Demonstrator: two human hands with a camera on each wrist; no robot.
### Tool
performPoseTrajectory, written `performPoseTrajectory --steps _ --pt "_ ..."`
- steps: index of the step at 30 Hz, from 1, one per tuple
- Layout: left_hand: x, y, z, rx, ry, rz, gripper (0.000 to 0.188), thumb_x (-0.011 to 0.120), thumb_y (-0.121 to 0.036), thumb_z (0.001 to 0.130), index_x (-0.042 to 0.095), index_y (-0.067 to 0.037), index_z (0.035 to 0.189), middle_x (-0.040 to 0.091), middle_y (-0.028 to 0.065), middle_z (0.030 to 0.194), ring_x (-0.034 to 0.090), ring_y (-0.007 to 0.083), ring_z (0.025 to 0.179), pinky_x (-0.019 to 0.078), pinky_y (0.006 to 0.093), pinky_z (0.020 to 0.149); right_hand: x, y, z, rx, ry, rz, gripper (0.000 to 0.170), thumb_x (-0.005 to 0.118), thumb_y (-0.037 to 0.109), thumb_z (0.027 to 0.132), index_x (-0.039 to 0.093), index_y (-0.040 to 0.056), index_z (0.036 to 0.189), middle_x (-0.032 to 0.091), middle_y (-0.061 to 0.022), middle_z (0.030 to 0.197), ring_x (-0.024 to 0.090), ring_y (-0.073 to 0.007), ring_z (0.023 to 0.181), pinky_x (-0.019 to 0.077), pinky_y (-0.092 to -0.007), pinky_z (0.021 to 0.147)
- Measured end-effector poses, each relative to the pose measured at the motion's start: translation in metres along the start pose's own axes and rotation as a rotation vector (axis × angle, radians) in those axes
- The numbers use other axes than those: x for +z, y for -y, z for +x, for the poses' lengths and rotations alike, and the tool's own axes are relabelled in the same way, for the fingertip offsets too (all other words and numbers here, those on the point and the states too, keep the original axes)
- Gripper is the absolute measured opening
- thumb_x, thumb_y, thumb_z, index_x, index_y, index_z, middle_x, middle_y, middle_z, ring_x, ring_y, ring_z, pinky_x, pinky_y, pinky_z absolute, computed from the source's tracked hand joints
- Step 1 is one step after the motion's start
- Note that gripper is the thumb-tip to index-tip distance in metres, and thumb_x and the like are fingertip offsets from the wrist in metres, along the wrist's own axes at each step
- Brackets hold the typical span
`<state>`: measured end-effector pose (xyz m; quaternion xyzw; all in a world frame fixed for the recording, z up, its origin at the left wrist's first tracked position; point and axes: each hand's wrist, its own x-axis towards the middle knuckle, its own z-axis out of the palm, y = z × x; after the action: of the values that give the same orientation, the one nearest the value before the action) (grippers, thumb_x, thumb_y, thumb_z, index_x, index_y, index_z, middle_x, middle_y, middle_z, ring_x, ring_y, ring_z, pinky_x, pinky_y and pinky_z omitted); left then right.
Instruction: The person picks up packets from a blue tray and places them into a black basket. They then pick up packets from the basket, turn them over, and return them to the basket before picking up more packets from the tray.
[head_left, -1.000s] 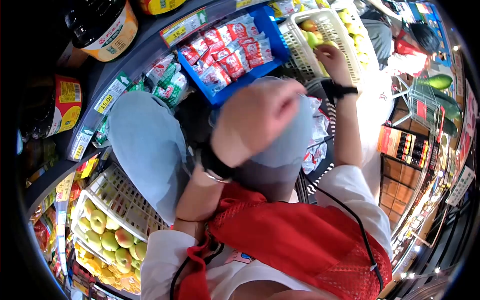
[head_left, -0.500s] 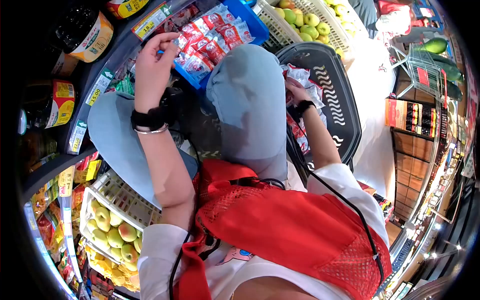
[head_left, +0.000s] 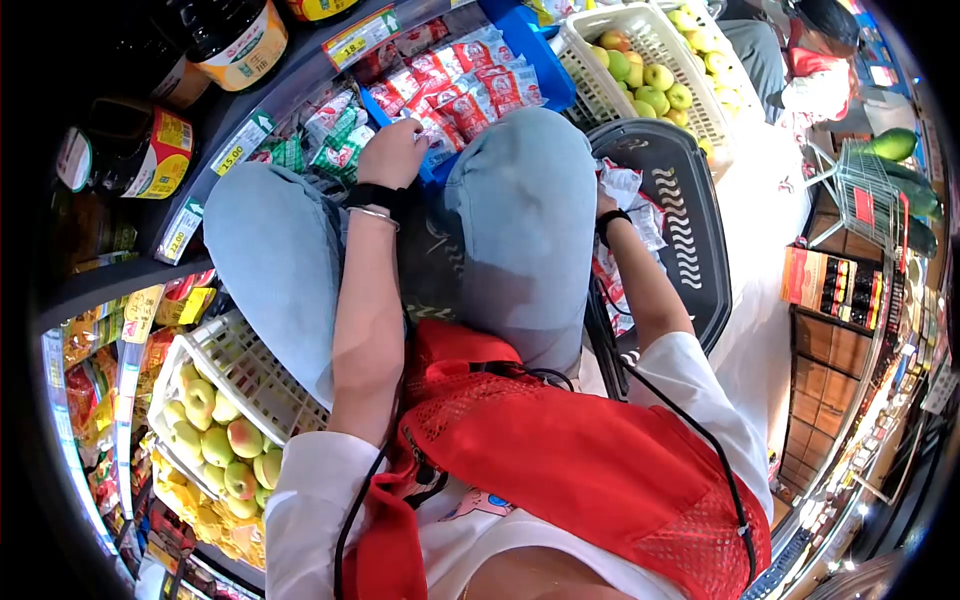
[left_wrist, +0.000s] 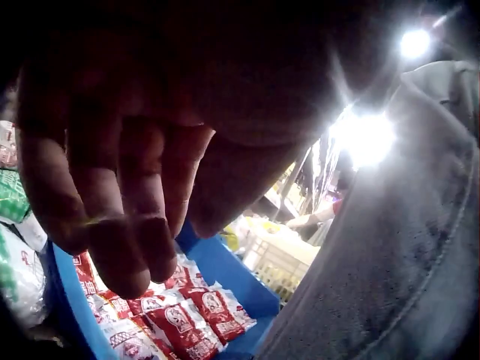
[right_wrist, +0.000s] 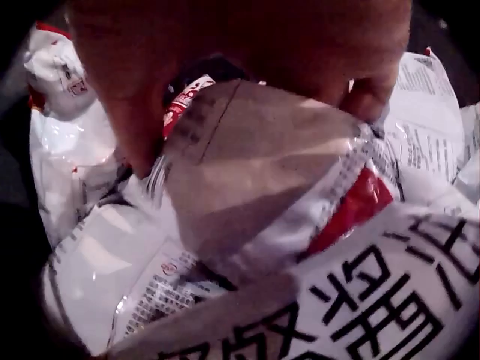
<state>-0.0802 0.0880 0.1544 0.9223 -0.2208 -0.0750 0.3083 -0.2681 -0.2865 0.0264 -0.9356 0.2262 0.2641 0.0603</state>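
My left hand (head_left: 395,155) hovers at the near left corner of a blue tray (head_left: 548,55) on the shelf. In the left wrist view its fingers (left_wrist: 142,232) hang loosely bent over red-and-white packets (left_wrist: 184,322), holding none. My right hand (head_left: 606,203) reaches into a dark grey basket (head_left: 708,200) beside my knee, partly hidden by it. In the right wrist view, thumb and fingers (right_wrist: 367,97) grip a white soy sauce packet (right_wrist: 247,150) by its sides. Other soy sauce packets (right_wrist: 97,247) with printed characters lie around it.
Green-and-white packets (head_left: 345,145) lie left of the tray. White crates of apples stand ahead (head_left: 590,75) and at lower left (head_left: 270,390). Dark sauce bottles (head_left: 235,45) line the shelf. A shopping cart (head_left: 865,190) and another person (head_left: 810,75) are at right.
My right hand has gone from the apple crate down into the basket and now grips a packet. My left hand swung from above my knee to the shelf, then right to the tray's corner.
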Motion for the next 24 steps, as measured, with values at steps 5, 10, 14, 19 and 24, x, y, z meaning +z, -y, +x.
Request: performPoseTrajectory --steps 5,10,14,19,24 --pt "-0.009 0.0 -0.003 -0.004 -0.067 0.076 0.022 0.056 -0.022 0.083 0.062 -0.007 0.098 0.064 0.0153 0.087 0.061 0.032 0.082 0.0479 0.0424 0.071 -0.049 0.047 -0.067 -0.143 0.003 -0.195 0.046 0.058 0.037 0.074 0.064 0.0036 0.104 0.062 -0.0199 0.106 0.06 -0.0342 0.099 0.0467 -0.0419 0.086" --pt "-0.011 0.0 -0.004 0.015 -0.103 0.072 0.022 0.057 -0.023 0.083 0.062 -0.008 0.098 0.064 0.0152 0.084 0.061 0.0318 0.08 0.0477 0.0425 0.068 0.119 -0.079 0.061 -0.362 -0.099 0.275 0.033 0.061 0.028 0.074 0.067 0.0066 0.099 0.065 -0.0186 0.094 0.062 -0.0346 0.09 0.0487 -0.0421 0.081" --pt "-0.012 -0.001 -0.004 0.038 -0.089 0.059 0.022 0.056 -0.023 0.084 0.061 -0.007 0.097 0.065 0.0148 0.081 0.061 0.0321 0.078 0.0475 0.0418 0.067 -0.022 -0.005 -0.058 -0.358 -0.073 0.073 0.032 0.065 0.029 0.074 0.067 0.0063 0.096 0.065 -0.0181 0.092 0.062 -0.0348 0.088 0.0488 -0.0425 0.077" --pt "-0.024 -0.013 -0.003 0.042 -0.109 -0.133 0.023 0.055 -0.023 0.083 0.063 -0.008 0.098 0.065 0.0152 0.087 0.062 0.0324 0.08 0.0487 0.0413 0.068 -0.076 -0.023 -0.098 0.012 -0.366 0.63 0.028 0.07 0.025 0.078 0.066 0.0 0.092 0.065 -0.011 0.077 0.061 -0.0155 0.065 0.0472 -0.0288 0.058" --pt "-0.052 -0.054 -0.006 0.123 -0.057 -0.606 0.022 0.051 -0.015 0.092 0.061 -0.004 0.108 0.064 0.0029 0.088 0.059 0.0095 0.079 0.0462 0.0229 0.071 -0.163 0.008 -0.165 -0.065 -0.411 1.846 0.025 0.057 0.016 0.09 0.057 -0.0003 0.109 0.063 -0.006 0.099 0.062 -0.0149 0.086 0.0495 -0.0275 0.074"
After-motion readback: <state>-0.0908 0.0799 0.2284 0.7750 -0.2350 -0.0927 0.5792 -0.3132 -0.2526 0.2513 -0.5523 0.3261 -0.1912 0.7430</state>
